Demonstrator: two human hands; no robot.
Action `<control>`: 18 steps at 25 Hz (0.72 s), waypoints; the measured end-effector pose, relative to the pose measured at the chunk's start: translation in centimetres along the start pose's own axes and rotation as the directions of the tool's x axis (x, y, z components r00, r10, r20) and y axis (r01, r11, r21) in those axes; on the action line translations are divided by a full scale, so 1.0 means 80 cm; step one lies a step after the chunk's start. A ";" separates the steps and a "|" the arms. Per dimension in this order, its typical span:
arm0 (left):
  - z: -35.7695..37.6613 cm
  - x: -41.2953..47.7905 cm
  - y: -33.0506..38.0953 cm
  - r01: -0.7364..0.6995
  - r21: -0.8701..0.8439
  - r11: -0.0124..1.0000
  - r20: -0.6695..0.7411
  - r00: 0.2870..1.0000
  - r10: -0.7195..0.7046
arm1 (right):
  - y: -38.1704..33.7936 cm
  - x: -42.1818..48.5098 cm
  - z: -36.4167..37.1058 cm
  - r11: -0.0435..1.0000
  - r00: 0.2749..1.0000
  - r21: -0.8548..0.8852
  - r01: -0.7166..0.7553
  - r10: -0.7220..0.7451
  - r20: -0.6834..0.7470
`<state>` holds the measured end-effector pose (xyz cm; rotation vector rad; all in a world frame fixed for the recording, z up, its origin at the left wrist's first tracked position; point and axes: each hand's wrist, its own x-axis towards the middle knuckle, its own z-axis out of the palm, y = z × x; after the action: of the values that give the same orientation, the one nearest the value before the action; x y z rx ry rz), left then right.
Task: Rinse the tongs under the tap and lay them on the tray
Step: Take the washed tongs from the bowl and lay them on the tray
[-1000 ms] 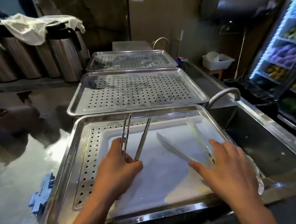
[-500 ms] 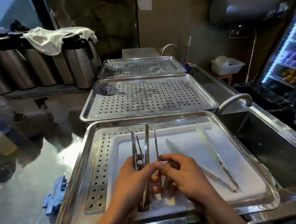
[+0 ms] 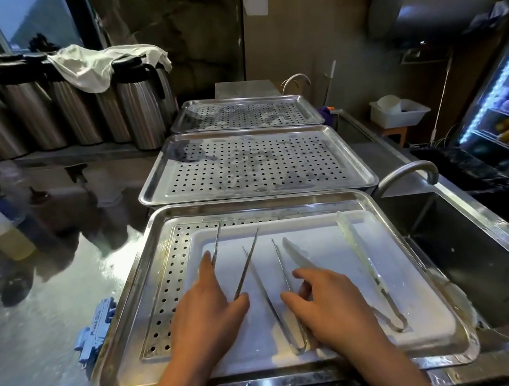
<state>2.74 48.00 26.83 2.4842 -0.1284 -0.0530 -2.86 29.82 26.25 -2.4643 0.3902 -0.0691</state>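
Head view: left hand (image 3: pixel 208 322) lies flat over the hinge end of one metal tongs (image 3: pixel 245 267), fingers loose, not clamped. Right hand (image 3: pixel 330 312) open, fingertips touching second metal tongs (image 3: pixel 278 303). Both tongs lie on white mat in near tray (image 3: pixel 160 227); clear plastic tongs (image 3: pixel 366 263) to the right, tap (image 3: pixel 405 171) beyond.

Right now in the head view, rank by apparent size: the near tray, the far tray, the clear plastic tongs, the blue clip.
1. Near tray
2. Far tray, though distance shrinks it; possibly the same size
3. Clear plastic tongs
4. Blue clip
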 end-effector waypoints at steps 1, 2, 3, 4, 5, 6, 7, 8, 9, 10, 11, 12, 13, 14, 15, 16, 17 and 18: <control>0.004 -0.001 0.001 -0.031 0.043 0.999 -0.035 0.999 0.033 | 0.002 -0.002 0.000 0.997 0.999 -0.080 0.019 -0.022 -0.039; 0.009 -0.001 0.001 -0.059 0.085 0.995 -0.055 0.996 0.064 | 0.002 -0.004 0.000 0.991 0.997 -0.128 0.030 -0.038 -0.062; 0.014 0.000 0.001 -0.079 0.128 0.989 -0.054 0.995 0.086 | 0.000 -0.006 -0.001 0.987 0.997 -0.159 0.035 -0.045 -0.063; 0.017 0.001 0.002 -0.084 0.168 0.982 -0.043 0.995 0.093 | -0.002 -0.008 0.000 0.980 0.997 -0.191 0.047 -0.058 -0.051; 0.019 0.003 0.004 -0.074 0.202 0.977 -0.040 0.996 0.084 | -0.006 -0.009 0.002 0.971 0.996 -0.230 0.071 -0.080 -0.034; 0.019 0.004 0.006 -0.059 0.246 0.967 -0.044 0.996 0.072 | -0.008 -0.009 0.005 0.957 0.994 -0.275 0.096 -0.106 -0.020; 0.018 0.004 0.008 -0.043 0.310 0.950 -0.061 0.996 0.065 | -0.010 -0.008 0.009 0.943 0.992 -0.313 0.113 -0.124 -0.014; 0.017 0.005 0.010 -0.025 0.386 0.922 -0.084 0.994 0.063 | -0.012 -0.006 0.011 0.931 0.991 -0.346 0.121 -0.133 -0.012; 0.016 0.005 0.012 -0.009 0.453 0.891 -0.103 0.993 0.062 | -0.011 -0.005 0.012 0.922 0.991 -0.370 0.118 -0.131 -0.011; 0.015 0.005 0.013 0.004 0.493 0.870 -0.110 0.992 0.058 | -0.009 -0.006 0.012 0.917 0.992 -0.383 0.108 -0.122 -0.012; 0.016 0.005 0.014 0.012 0.505 0.863 -0.104 0.993 0.047 | -0.004 -0.006 0.011 0.918 0.994 -0.386 0.094 -0.109 -0.017; 0.017 0.006 0.015 0.011 0.496 0.868 -0.089 0.995 0.038 | 0.002 -0.006 0.009 0.920 0.994 -0.383 0.082 -0.101 -0.029; 0.019 0.007 0.016 0.005 0.478 0.878 -0.073 0.997 0.034 | 0.007 -0.006 0.007 0.924 0.994 -0.375 0.077 -0.100 -0.042; 0.020 0.008 0.016 0.002 0.462 0.887 -0.063 0.998 0.031 | 0.012 -0.006 0.005 0.927 0.993 -0.367 0.076 -0.102 -0.051; 0.021 0.008 0.016 0.000 0.448 0.894 -0.059 0.998 0.030 | 0.015 -0.007 0.004 0.931 0.993 -0.358 0.074 -0.102 -0.058; 0.021 0.009 0.014 -0.001 0.439 0.899 -0.064 0.997 0.032 | 0.016 -0.007 0.004 0.934 0.993 -0.351 0.069 -0.097 -0.063; 0.021 0.009 0.012 0.000 0.431 0.902 -0.069 0.997 0.033 | 0.017 -0.007 0.004 0.935 0.994 -0.348 0.063 -0.091 -0.066; 0.022 0.010 0.011 0.005 0.427 0.904 -0.071 0.997 0.028 | 0.017 -0.006 0.005 0.935 0.994 -0.348 0.062 -0.090 -0.065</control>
<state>3.37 46.17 25.99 2.9204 -0.1345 0.0844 -3.64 29.18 25.15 -2.8325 0.3664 -0.1434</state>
